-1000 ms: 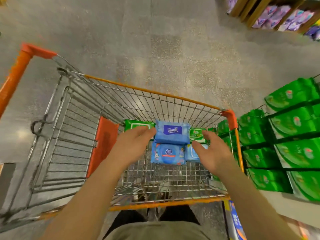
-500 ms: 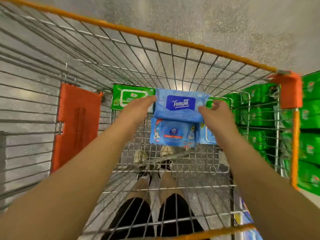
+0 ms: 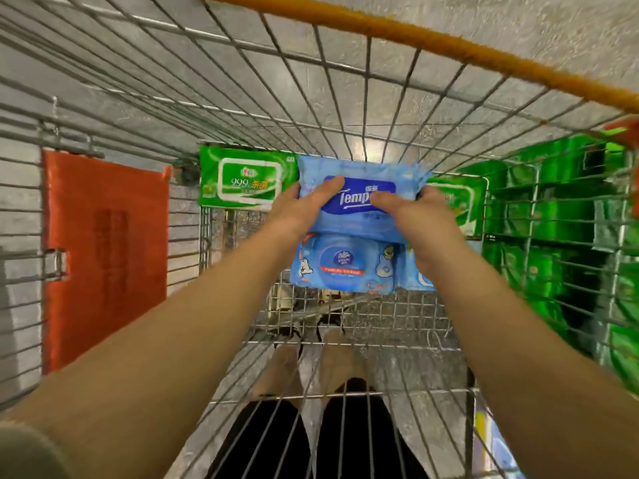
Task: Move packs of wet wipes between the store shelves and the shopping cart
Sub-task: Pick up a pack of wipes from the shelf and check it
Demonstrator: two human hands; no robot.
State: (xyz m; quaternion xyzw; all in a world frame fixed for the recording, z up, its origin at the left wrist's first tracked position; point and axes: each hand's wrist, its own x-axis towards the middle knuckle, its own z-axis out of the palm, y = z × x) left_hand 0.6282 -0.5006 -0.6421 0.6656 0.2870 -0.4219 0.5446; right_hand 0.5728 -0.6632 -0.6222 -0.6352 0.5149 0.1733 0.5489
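Observation:
Inside the wire shopping cart (image 3: 349,98), both my hands grip a light-blue Tempo wet wipes pack (image 3: 359,174). My left hand (image 3: 297,209) holds its left end, thumb on the dark-blue label. My right hand (image 3: 418,216) holds its right end, thumb on the label too. Under it lies a blue wipes pack with a round lid (image 3: 342,264), and another blue pack (image 3: 415,274) shows beside my right wrist. A green wipes pack (image 3: 245,181) lies at the far left of the basket floor, a second green pack (image 3: 456,198) at the far right.
The cart's orange rim (image 3: 449,53) runs across the top, and an orange plastic flap (image 3: 103,250) hangs on its left side. Shelves of green packs (image 3: 560,216) stand to the right, seen through the wire. My legs and feet show below the basket floor.
I have leaned further into the cart. Both hands went from reaching toward the Tempo pack to closing on its ends, thumbs now on top of the label.

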